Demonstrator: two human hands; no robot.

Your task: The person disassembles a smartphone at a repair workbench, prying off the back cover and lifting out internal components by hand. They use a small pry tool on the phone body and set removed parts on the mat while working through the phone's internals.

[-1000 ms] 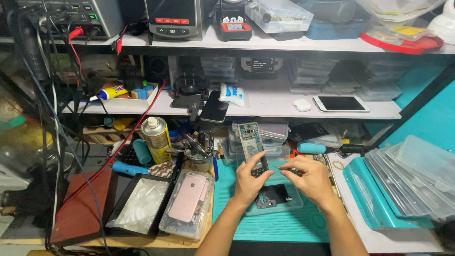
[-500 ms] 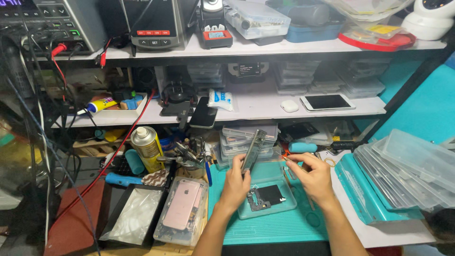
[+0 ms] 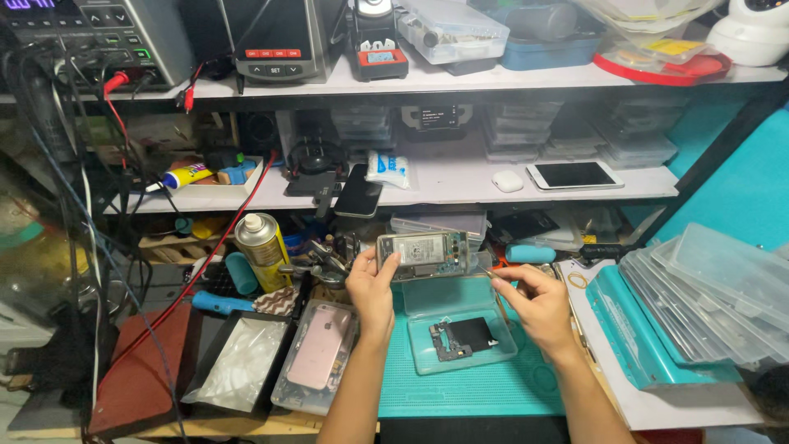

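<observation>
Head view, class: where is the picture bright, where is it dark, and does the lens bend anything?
Head view: the white shelf is bright and glary; the left side around the cables falls into shadow; shelf edges bow slightly, a wide-lens effect; the opened phone in the left hand stays sharp.

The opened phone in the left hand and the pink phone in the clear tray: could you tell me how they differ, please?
The opened phone is held up sideways in the left hand, its insides exposed; the pink phone lies flat in a clear tray with its back cover on. The right hand works at the opened phone; nothing touches the pink phone. Both are slim rectangular handsets.
</observation>
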